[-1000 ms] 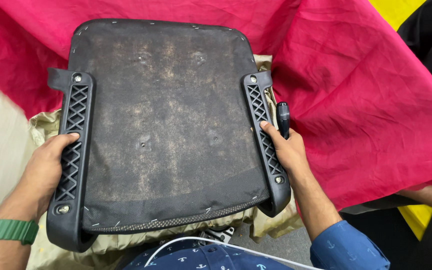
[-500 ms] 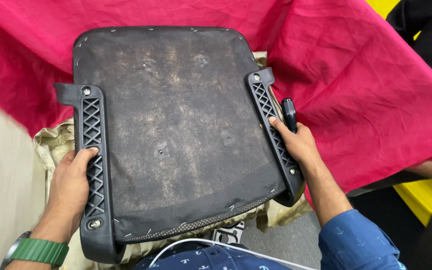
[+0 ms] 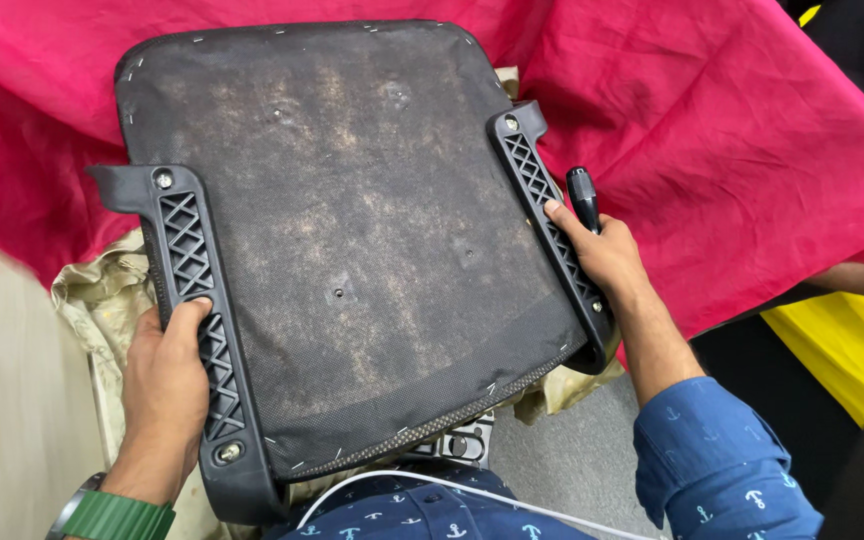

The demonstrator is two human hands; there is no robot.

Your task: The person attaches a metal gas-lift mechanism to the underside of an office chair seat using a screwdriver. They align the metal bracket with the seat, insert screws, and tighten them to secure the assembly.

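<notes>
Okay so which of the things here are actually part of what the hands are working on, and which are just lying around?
In hand:
- upturned chair seat
- left bracket, held by the left hand
- right bracket, held by the right hand
- black tool handle, also in the right hand

Lying about:
- pink cloth
- crumpled tan wrapping
- white cable
- yellow sheet

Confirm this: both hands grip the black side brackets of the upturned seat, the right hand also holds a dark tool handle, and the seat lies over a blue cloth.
One thing is wrong: the cloth under the seat is pink-red, not blue, as the head view shows. The rest stands: the left hand and right hand grip the side brackets, and the right also holds a dark tool handle.
</notes>
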